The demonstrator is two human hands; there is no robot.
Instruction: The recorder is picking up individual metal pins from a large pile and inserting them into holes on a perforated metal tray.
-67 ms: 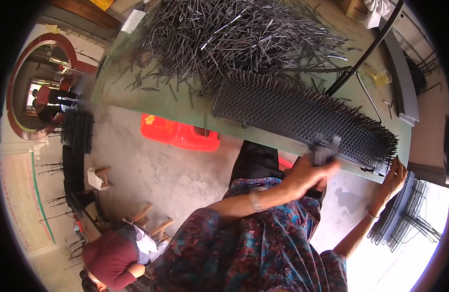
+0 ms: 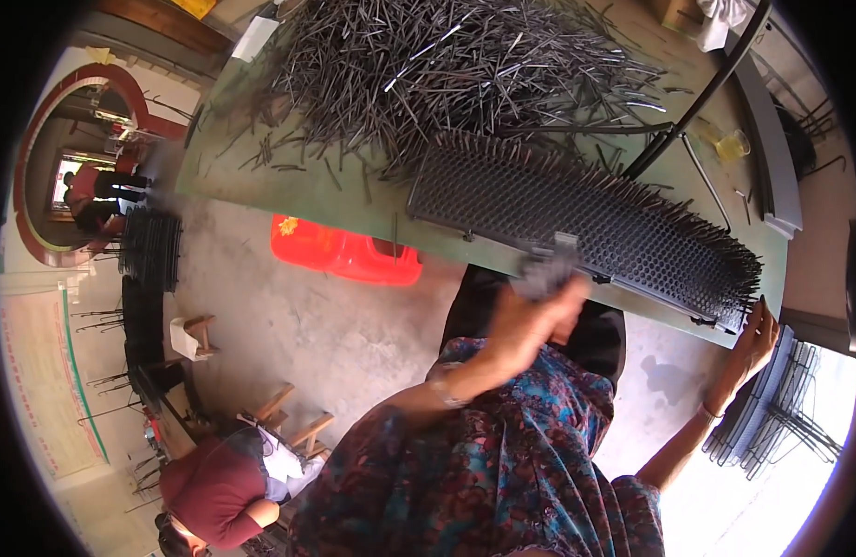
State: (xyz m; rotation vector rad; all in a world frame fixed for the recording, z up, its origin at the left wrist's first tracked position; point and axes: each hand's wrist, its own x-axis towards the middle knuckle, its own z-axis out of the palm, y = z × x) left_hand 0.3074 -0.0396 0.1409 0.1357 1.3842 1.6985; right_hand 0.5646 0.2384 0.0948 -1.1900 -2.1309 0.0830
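My left hand (image 2: 538, 314) is closed round a bundle of short dark strips (image 2: 547, 267), smeared by motion, just off the near edge of a black perforated rack (image 2: 577, 213). The rack lies slanted along the table's near edge, its holes in a honeycomb pattern. Dark strips (image 2: 674, 209) stand up along its far side and crowd its right end. At that right end my right hand (image 2: 755, 343) has its fingers pinched together by the outermost strips. What they hold is too small to make out.
A large heap of loose dark strips (image 2: 456, 74) covers the far part of the green table (image 2: 233, 181). A black metal stand (image 2: 697, 102) rises behind the rack. A red plastic stool (image 2: 344, 255) sits below. Another person (image 2: 214, 492) bends at lower left. Racks (image 2: 758, 408) stand at right.
My left hand has swung left with the bundle, away from the rack's right part. The right hand stays at the rack's right end.
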